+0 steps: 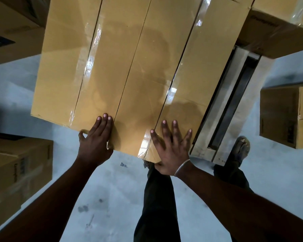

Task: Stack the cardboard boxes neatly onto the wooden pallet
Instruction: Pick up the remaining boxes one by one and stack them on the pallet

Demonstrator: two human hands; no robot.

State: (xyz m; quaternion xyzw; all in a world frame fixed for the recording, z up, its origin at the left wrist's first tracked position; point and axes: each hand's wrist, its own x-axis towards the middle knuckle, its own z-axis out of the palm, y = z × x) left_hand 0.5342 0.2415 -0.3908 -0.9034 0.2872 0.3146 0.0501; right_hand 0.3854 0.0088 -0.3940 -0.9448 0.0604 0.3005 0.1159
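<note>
Hands, two, press flat with released grip on one cardboard box (129, 67): left hand (96, 140), right hand (171, 149).

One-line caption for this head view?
Both hands, left and right, press flat on a taped cardboard box over the pallet.

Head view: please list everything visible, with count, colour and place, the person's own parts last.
taped cardboard boxes: several side by side, tan, centre, under both hands
wooden pallet: one, pale, right of centre, beneath the boxes
box at upper right: one, brown, on the pallet
loose boxes: brown, one lower left, one right, one upper left
floor: grey
bracelet: one, silver, right wrist
legs: dark trousers
left hand, right hand: fingers flat on the box tops
</note>
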